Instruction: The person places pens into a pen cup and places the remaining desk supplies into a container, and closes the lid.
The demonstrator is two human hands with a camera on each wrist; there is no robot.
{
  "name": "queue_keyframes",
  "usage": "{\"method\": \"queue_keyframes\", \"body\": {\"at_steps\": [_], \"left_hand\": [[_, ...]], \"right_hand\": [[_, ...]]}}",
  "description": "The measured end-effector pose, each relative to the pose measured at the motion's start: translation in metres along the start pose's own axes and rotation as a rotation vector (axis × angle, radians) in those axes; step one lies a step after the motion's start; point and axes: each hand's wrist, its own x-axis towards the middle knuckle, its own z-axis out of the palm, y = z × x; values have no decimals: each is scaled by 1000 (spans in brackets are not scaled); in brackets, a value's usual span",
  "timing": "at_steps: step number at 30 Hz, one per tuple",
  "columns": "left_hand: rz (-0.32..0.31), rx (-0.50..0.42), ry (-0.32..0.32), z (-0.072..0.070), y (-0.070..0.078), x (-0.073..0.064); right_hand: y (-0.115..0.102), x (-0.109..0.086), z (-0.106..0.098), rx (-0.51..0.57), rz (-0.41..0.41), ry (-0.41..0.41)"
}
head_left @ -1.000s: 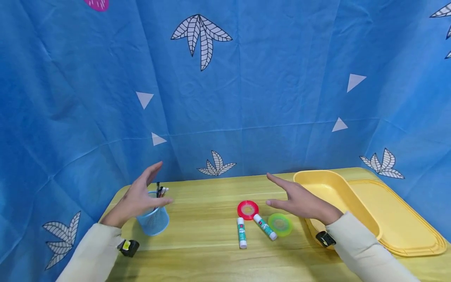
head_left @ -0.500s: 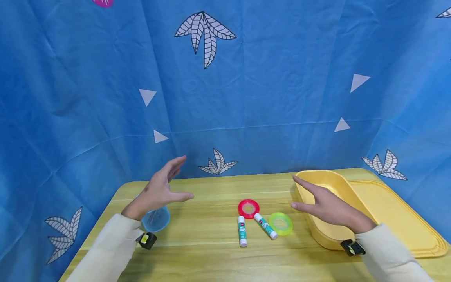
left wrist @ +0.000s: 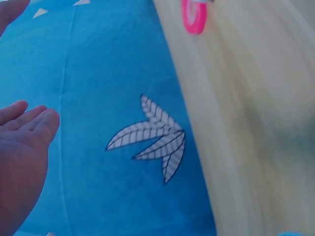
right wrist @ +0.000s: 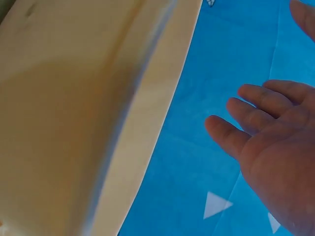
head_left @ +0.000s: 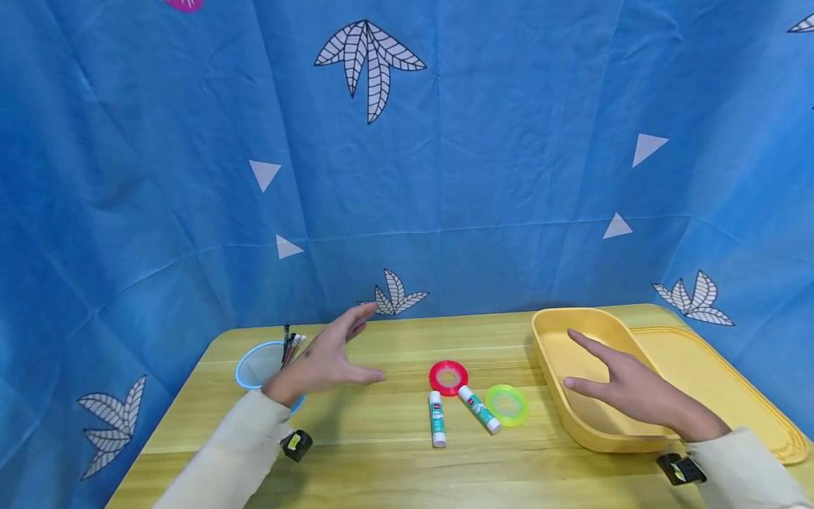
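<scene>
My left hand (head_left: 327,359) hovers over the left part of the table, fingers extended, thumb apart, holding nothing. Behind its wrist stands a blue mesh pen holder (head_left: 259,364) with several pens (head_left: 291,346), partly hidden by the forearm. Over the yellow bin (head_left: 553,382) my right hand (head_left: 629,382) is spread, also holding nothing. Between the hands lie a red tape roll (head_left: 448,378), a green tape roll (head_left: 506,405) and two glue sticks, one upright in view (head_left: 437,418) and one slanted (head_left: 480,409). In the left wrist view the red tape roll (left wrist: 195,17) shows at the top.
A flat yellow lid (head_left: 712,382) lies on the table to the right of the bin. The wooden table (head_left: 381,474) ends at the back against a blue curtain (head_left: 496,177) printed with leaves and triangles.
Both hands have moved to the right, the left away from the pen holder and the right across the bin. The tape rolls and glue sticks stay where they were.
</scene>
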Motion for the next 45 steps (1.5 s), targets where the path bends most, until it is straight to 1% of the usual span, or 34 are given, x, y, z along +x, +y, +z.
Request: {"method": "queue_keyframes", "body": {"at_steps": [4,8,11,16,20,26,28,30,32,35,39,45], "left_hand": [[-16,-13,-43,14,-3,2],[-39,-2,-84,27,-6,4],[-56,-16,-121,37,-9,4],[-82,-34,-177,52,-16,3],[-98,-39,-206,62,-22,1],[-117,-34,-236,77,-30,3],[-127,-42,-248,82,-33,4],[-139,-48,-258,88,-36,4],[-142,-55,-269,92,-39,4],[-146,-42,-287,98,-43,4],[-144,3,-313,103,-43,5],[-145,67,-331,109,-43,8]], "right_hand": [[9,-7,-5,-32,32,11],[18,-15,-9,-60,59,15],[26,-20,-11,-62,62,21],[39,-28,-16,-34,79,22],[51,-33,-16,-32,98,17],[68,-44,-17,-35,138,47],[73,-48,-17,-23,157,51],[79,-52,-17,12,168,54],[84,-55,-16,50,162,53],[94,-59,-14,111,117,70],[107,-63,-11,154,69,79],[118,-69,-5,207,49,64]]}}
